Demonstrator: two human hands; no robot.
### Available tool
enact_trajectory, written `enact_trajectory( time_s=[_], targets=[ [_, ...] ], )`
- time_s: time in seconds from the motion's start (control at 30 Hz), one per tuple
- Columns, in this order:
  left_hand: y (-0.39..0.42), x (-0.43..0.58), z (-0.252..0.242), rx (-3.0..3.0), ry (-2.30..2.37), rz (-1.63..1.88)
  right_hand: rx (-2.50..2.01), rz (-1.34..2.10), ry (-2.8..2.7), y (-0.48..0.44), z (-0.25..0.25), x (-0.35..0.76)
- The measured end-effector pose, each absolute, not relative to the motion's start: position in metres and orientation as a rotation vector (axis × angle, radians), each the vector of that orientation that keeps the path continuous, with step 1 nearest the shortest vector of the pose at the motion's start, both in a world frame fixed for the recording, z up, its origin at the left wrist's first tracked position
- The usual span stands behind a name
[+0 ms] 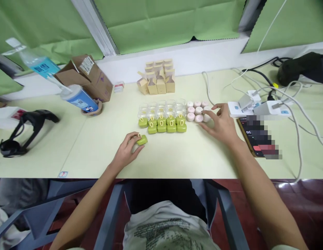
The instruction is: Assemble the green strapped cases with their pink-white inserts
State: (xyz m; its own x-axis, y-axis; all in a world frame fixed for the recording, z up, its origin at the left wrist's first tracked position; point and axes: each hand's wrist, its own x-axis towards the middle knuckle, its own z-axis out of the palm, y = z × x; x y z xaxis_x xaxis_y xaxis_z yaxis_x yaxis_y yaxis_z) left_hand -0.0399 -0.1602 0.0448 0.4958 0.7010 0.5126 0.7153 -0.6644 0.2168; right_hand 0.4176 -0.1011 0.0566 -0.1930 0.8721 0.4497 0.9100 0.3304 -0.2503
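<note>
My left hand (127, 150) pinches a small glossy green block (142, 140) with a cream loop on top, just above or on the table; which of these I cannot tell. Ahead of it several like green blocks (161, 125) stand in two rows. Behind them are several clear plastic cups (161, 105). To their right sits a cluster of pale pink and white round pieces (198, 109). My right hand (220, 123) reaches over the cluster's right side, thumb and fingers closed about one pale round piece (206, 118), which they partly hide.
Small open cardboard boxes (161, 85) stand at the back. On the left are a brown carton (95, 78), a blue-labelled canister (82, 99) and a black headset-like stand (31, 128). At right lie a phone (252, 137), chargers (270, 108) and trailing white cables.
</note>
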Motion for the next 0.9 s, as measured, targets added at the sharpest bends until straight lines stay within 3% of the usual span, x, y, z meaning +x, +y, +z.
enact_trajectory(
  time_s=[0.23, 0.47, 0.67, 0.9],
  targets=[
    [-0.162, -0.044, 0.042, -2.713, -1.256, -0.983, -1.436, -0.035, -2.099, -0.100, 0.057, 0.410],
    [-0.164, -0.042, 0.041, -2.627, -1.257, -0.836, -1.298, 0.108, -1.876, -0.110, 0.068, 0.418],
    [-0.169, -0.044, 0.039, -2.448, -1.035, -1.025, -1.089, 0.501, -1.458, -0.101, 0.057, 0.413],
    [-0.162, -0.030, 0.057, -2.593, -1.299, -1.244, -1.158, 0.569, -1.478, -0.100, 0.049, 0.390]
  ],
)
